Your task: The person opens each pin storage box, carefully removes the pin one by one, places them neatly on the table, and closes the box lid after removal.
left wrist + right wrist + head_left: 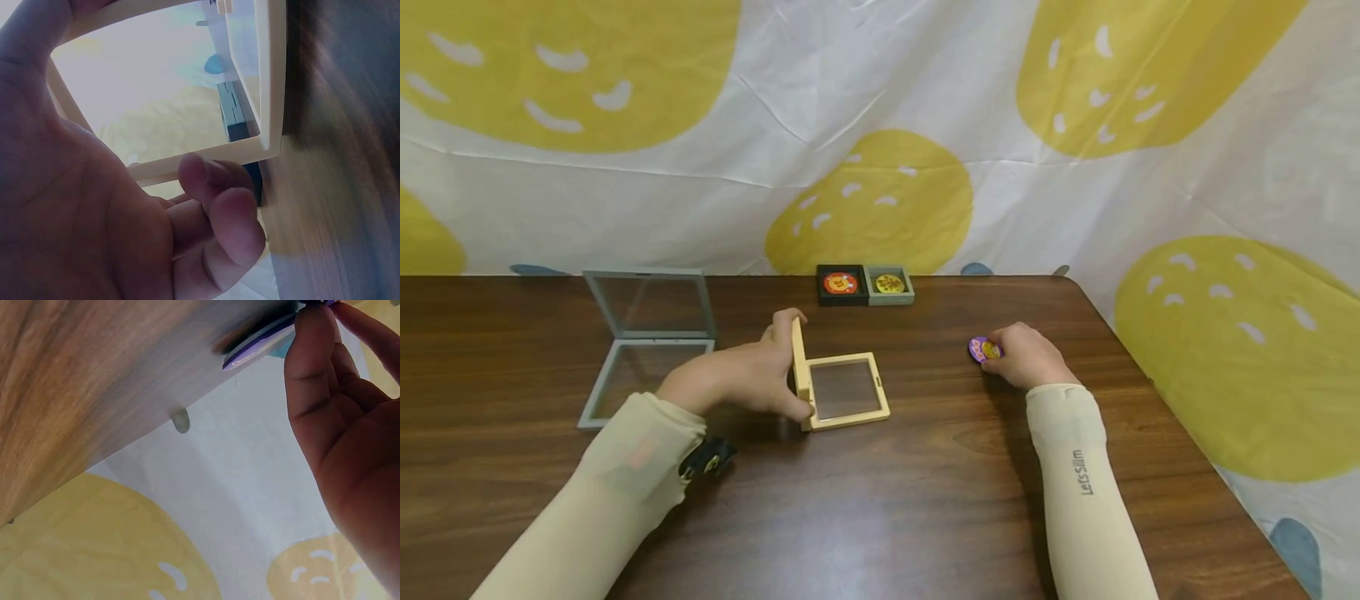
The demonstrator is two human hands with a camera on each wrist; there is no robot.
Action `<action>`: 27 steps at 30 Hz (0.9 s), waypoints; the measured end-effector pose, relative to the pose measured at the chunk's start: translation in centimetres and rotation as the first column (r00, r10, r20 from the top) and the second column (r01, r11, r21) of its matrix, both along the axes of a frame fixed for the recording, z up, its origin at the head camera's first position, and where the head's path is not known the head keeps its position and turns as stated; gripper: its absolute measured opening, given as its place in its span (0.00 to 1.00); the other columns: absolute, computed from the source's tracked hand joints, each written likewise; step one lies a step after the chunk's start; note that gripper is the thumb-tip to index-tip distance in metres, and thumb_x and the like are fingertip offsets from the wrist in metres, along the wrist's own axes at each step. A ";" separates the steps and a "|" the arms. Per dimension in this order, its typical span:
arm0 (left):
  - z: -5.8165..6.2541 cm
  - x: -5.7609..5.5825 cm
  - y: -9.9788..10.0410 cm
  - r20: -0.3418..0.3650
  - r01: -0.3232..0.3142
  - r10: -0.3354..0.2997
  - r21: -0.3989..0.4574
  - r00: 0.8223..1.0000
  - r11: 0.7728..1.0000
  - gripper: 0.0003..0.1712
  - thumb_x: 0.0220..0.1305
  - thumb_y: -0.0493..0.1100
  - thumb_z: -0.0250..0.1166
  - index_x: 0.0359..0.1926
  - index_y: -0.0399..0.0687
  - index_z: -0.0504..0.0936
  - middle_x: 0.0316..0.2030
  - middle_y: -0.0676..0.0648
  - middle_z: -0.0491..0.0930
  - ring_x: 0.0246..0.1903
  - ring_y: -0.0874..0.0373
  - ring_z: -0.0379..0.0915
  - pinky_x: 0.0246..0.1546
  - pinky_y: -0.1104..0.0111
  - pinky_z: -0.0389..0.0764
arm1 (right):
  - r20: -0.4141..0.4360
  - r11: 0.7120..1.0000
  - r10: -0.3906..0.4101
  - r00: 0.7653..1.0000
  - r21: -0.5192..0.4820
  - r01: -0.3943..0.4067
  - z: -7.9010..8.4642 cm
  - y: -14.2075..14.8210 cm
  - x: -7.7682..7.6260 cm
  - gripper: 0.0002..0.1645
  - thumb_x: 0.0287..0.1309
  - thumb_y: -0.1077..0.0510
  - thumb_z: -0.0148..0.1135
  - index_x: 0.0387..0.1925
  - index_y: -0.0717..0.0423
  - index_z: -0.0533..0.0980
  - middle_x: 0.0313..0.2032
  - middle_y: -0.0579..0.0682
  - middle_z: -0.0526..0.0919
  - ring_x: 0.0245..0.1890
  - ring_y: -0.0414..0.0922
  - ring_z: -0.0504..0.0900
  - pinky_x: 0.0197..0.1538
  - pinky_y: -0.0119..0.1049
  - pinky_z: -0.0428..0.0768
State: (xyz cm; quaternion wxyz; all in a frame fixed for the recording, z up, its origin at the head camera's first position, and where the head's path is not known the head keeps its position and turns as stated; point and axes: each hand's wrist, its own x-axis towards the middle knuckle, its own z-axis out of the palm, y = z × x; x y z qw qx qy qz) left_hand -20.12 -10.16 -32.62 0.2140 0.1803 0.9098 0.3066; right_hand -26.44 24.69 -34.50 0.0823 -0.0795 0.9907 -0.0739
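A cream hinged display frame with clear panels lies part-opened on the table, one half flat and the other standing up. My left hand grips the upright half, fingers over its far edge and thumb low at the near edge. In the left wrist view, the frame's rim shows beside the palm. To the right, my right hand pinches a round purple badge by its edge. The right wrist view shows the badge tilted close to the wood; the fingers hide part of it.
A larger grey hinged frame stands opened at the left, partly behind my left forearm. At the table's back edge sit a small black frame with a red badge and a small grey frame with a yellow one. Patterned cloth hangs behind.
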 end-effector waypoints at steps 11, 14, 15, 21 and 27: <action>0.0 0.0 -0.1 0.010 0.003 -0.003 0.008 1.000 1.000 0.63 0.45 0.49 0.70 0.66 0.45 0.31 0.63 0.24 0.49 0.20 0.57 0.68 0.28 0.68 0.70 | -0.096 0.994 0.093 0.991 0.063 -0.087 0.9 -2.9 1.0 0.42 0.52 0.48 0.68 0.64 0.62 0.66 0.58 0.64 0.71 0.57 0.59 0.72 0.57 0.53 0.73; 0.0 -0.1 0.1 0.002 0.008 -0.008 0.006 1.000 1.000 0.63 0.45 0.49 0.70 0.66 0.44 0.31 0.63 0.24 0.50 0.24 0.55 0.71 0.31 0.68 0.71 | -0.112 0.976 0.219 0.969 0.032 -0.217 1.0 -5.4 1.9 0.49 0.49 0.43 0.69 0.67 0.61 0.62 0.62 0.62 0.68 0.63 0.57 0.68 0.61 0.52 0.70; 0.0 -0.1 0.2 0.003 0.008 -0.008 0.007 1.000 1.000 0.62 0.45 0.49 0.70 0.66 0.44 0.31 0.63 0.24 0.50 0.25 0.55 0.72 0.32 0.68 0.71 | -0.111 0.963 0.267 0.957 0.016 -0.267 0.9 -6.3 2.3 0.51 0.48 0.41 0.69 0.68 0.60 0.61 0.64 0.61 0.67 0.65 0.56 0.67 0.63 0.51 0.69; -0.2 -0.2 0.6 -0.005 0.008 -0.008 0.004 1.000 1.000 0.64 0.43 0.49 0.70 0.66 0.43 0.31 0.63 0.24 0.50 0.28 0.53 0.74 0.36 0.68 0.73 | -0.054 0.867 0.496 0.867 -0.025 -0.498 0.2 -10.4 4.2 0.61 0.44 0.35 0.70 0.71 0.59 0.54 0.72 0.58 0.57 0.72 0.53 0.56 0.70 0.48 0.61; -0.2 -0.3 0.7 -0.032 0.004 -0.005 -0.017 0.999 1.000 0.64 0.42 0.50 0.71 0.66 0.43 0.32 0.62 0.24 0.52 0.33 0.52 0.74 0.42 0.65 0.73 | 0.016 0.845 0.534 0.846 0.024 -0.534 -0.3 -11.5 4.7 0.55 0.50 0.38 0.67 0.70 0.60 0.56 0.71 0.58 0.59 0.71 0.52 0.60 0.69 0.45 0.63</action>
